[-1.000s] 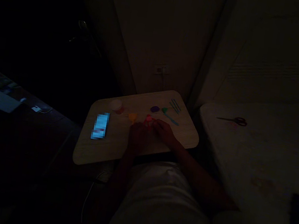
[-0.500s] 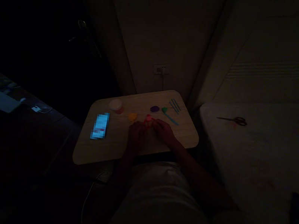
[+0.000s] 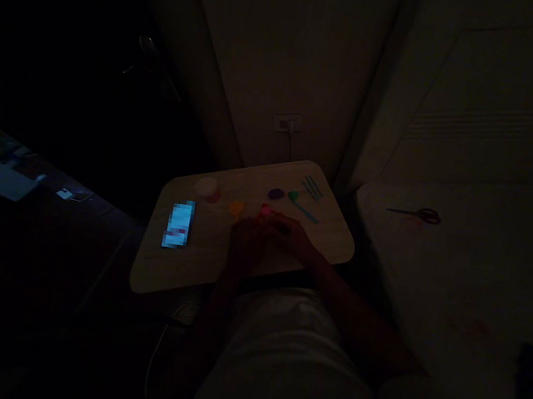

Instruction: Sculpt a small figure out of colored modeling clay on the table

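The room is very dark, so fine detail is lost. A small pinkish-red piece (image 3: 265,209), perhaps modelling clay, shows just beyond my fingertips. My right hand (image 3: 288,231) is closed, thumb and fingers bent together at its near edge. My left hand (image 3: 246,238) has its fingers curled in beside the right one, and what lies between them is hidden. Just beyond my left hand is an orange piece (image 3: 236,208). A purple flat oval (image 3: 276,193) and a light-blue stick with a green end (image 3: 302,210) lie farther back on the small wooden table (image 3: 207,257).
A lit phone (image 3: 178,225) lies at the table's left, with a white-lidded tub (image 3: 206,187) behind it. Several thin blue sticks (image 3: 313,188) lie at the back right. Scissors (image 3: 418,214) rest on the pale surface to the right. A plugged wall socket (image 3: 287,122) is behind.
My right hand has shifted slightly left, bringing its fingers against my left hand and covering more of the red piece. The other things stay put; the picture is dimmer.
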`<state>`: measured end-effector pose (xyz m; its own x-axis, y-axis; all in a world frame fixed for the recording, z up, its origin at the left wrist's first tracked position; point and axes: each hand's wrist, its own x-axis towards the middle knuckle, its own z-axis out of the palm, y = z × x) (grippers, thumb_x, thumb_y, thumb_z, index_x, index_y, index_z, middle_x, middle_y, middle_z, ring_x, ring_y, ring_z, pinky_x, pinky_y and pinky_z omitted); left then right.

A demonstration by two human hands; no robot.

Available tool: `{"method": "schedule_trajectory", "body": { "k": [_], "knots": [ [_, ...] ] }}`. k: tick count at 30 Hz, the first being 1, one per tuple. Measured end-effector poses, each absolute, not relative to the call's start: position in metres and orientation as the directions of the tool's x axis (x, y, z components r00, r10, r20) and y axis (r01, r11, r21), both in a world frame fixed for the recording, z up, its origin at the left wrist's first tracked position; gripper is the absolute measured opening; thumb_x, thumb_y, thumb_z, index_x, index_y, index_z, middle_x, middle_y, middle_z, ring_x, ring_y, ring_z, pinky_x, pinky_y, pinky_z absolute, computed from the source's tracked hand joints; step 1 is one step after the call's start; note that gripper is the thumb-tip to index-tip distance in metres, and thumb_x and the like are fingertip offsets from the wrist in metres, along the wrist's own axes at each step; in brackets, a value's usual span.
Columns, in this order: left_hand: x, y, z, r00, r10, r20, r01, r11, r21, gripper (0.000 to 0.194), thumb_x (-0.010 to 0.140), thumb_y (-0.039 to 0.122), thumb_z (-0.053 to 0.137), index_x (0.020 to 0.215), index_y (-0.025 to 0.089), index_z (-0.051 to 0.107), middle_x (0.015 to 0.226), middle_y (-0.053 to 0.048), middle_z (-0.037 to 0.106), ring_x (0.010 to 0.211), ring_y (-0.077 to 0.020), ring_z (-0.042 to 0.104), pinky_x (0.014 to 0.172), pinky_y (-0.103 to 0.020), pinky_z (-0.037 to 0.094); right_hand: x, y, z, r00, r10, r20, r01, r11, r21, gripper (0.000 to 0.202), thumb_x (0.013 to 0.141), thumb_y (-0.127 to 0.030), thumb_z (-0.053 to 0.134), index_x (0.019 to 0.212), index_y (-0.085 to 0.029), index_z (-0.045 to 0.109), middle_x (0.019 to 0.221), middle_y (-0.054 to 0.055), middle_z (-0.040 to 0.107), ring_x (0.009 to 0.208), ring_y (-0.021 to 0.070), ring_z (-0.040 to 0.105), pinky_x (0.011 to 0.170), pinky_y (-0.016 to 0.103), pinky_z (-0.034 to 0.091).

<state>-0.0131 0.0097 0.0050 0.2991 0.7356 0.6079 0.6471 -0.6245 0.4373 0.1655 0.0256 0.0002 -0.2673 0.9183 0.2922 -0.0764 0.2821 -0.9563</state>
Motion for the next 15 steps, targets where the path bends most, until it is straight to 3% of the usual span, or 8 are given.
{"method": "schedule_trajectory", "body": {
  "k": [9,15],
  "knots": [
    [-0.0118,0.0065,0.0123,0.264,0.742,0.616,0.606,-0.625,0.493,0.021,0.102,0.035,0.058,0.087,0.021,0.065,0.089,-0.005,0.066,0.089,-0.0230,0.062,0.083,-0.039,0.047,0.1675,0.0281,0.0004,-0.249,0.919,0.304,-0.131,0.279,-0.951,0.033,0.084,-0.051,0.076,0.084,-0.019,0.072,0.091,0.006,0.073,0.085,0.0189,0.066,0.082,0.033,0.052],
    [-0.0105,0.0056,0.0124,0.193,0.759,0.622,0.598,-0.594,0.539,0.012,0.101,0.032,0.058,0.096,0.022,0.063,0.095,-0.005,0.064,0.093,-0.0231,0.060,0.086,-0.039,0.049,0.1677,0.0285,0.0000,-0.237,0.917,0.320,-0.191,0.279,-0.941,0.030,0.082,-0.048,0.080,0.091,-0.020,0.074,0.102,0.008,0.075,0.098,0.0212,0.070,0.093,0.036,0.054]
  ]
}}
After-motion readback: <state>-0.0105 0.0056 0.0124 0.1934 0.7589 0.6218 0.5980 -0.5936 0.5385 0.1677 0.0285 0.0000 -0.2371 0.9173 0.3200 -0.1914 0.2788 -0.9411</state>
